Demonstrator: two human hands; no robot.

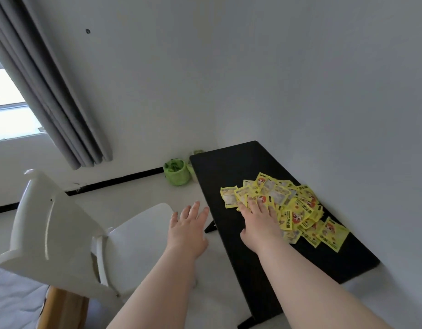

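Wall (pixel 276 67): one, pale and plain, running behind the table on the far and right sides.
Curtain (pixel 50 103): one, grey and pleated, hanging at the far left beside one bright window (pixel 8 110).
Table (pixel 229 167): one, black, long and narrow, against the wall on the right.
Chair (pixel 50 229): one, white, at the near left, its seat beside the table's left edge.
Packets (pixel 288 203): one loose heap of yellow sachets with a red-and-white picture, on the table's right half by the wall. They overlap, so an exact count cannot be made; well over ten show.
Right hand (pixel 259 222): one, palm down, fingers straight and spread, pressing flat on the near-left edge of the heap. It grips nothing.
Left hand (pixel 188 226): one, in the air just left of the table's edge above the chair seat, fingers spread and relaxed, holding nothing.
Bin (pixel 176 173): one, soft and light green, on the floor at the table's far left corner. It is filled to the top with darker green stuff too small to make out.
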